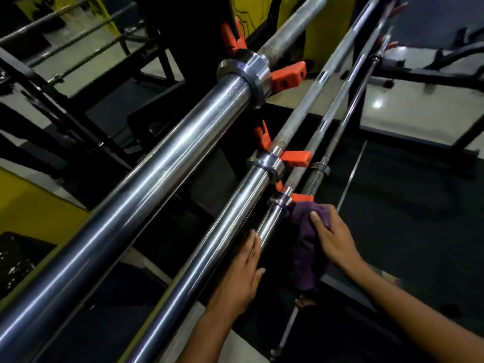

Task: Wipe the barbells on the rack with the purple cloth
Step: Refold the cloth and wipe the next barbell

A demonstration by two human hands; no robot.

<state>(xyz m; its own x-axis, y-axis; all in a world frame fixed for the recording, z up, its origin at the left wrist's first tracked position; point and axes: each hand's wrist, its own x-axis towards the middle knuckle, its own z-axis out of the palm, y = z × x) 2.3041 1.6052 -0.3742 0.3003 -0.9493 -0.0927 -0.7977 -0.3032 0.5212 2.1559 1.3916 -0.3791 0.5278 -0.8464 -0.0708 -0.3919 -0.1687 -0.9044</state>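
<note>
Purple cloth (305,247), soft and limp, is bunched in the right hand (334,238) against the lowest barbell (271,224); left hand (243,271) rests there, fingers straight, steadying the slick, heavy steel.

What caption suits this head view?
Right hand presses a purple cloth beside a racked barbell sleeve; left hand rests against it.

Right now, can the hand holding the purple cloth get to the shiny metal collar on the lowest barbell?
Probably yes. The right hand holds the purple cloth right beside the lowest barbell's shiny metal collar, with nothing between them.
</note>
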